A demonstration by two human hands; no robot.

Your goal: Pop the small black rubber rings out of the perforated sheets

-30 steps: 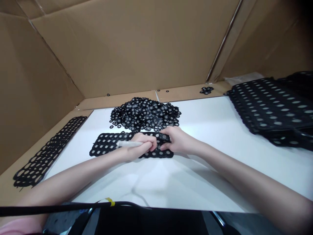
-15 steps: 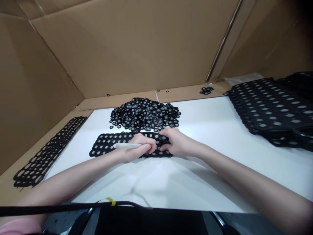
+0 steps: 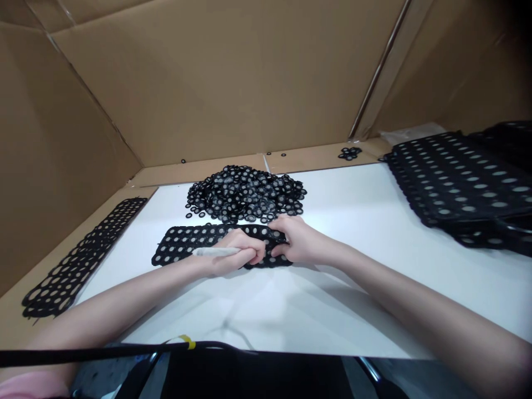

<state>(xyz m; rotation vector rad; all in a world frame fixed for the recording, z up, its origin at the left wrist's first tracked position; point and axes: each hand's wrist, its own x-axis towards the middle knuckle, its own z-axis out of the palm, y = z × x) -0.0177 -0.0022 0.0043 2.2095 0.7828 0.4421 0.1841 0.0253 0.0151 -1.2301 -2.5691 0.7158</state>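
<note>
A black strip with rows of round openings lies flat on the white board. My left hand is closed around a slim white pen-like tool and rests over the middle of the strip. The tool's back end points left; its tip is hidden under my fingers. At the strip's right end my right hand is closed, thumb near and fingers far, pinching the dark edge. Just beyond the strip rises a heap of small black rings.
Another black openwork strip lies on cardboard at the left. Large black perforated sheets are stacked at the right. A small ring cluster sits at the back. Cardboard walls enclose the work area, and a black cable crosses the front.
My left hand and the white tool have shifted very slightly, with the tool's back end a little lower. My right hand keeps its grip on the strip.
</note>
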